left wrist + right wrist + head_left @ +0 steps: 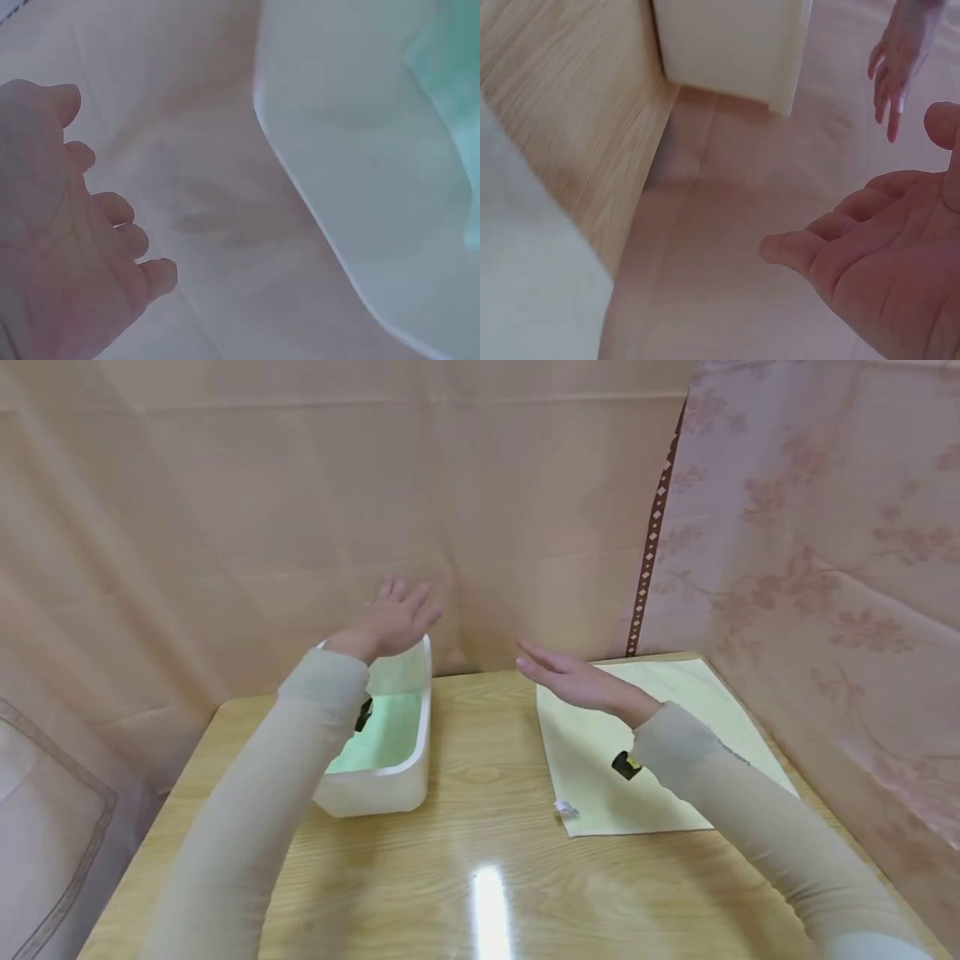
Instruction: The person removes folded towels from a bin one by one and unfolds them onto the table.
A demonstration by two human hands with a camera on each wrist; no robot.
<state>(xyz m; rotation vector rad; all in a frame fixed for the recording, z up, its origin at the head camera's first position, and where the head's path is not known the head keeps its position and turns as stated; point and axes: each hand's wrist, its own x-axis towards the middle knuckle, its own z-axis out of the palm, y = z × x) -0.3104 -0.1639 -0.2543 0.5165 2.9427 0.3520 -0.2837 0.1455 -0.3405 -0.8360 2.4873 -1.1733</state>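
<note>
My left hand [393,617] is raised over the far end of a white plastic bin [426,718], fingers spread and holding nothing. In the left wrist view the palm [67,232] faces the camera, apart from the bin's rim. Pale green material [390,727] covers the bin's bottom, partly hidden by my left forearm. My right hand [573,681] hovers over the left far part of a pale yellow-green cloth [615,802], fingers extended and nothing in them. In the right wrist view its palm [885,277] shows, with the left hand [901,64] beyond.
Bin and cloth lie on a wooden table [480,777], the bin to the left, the cloth to the right. A small white tag [566,810] sits at the cloth's near left corner. Beige curtain [480,510] hangs behind the table, and a pinkish floral curtain [840,568] runs along the right.
</note>
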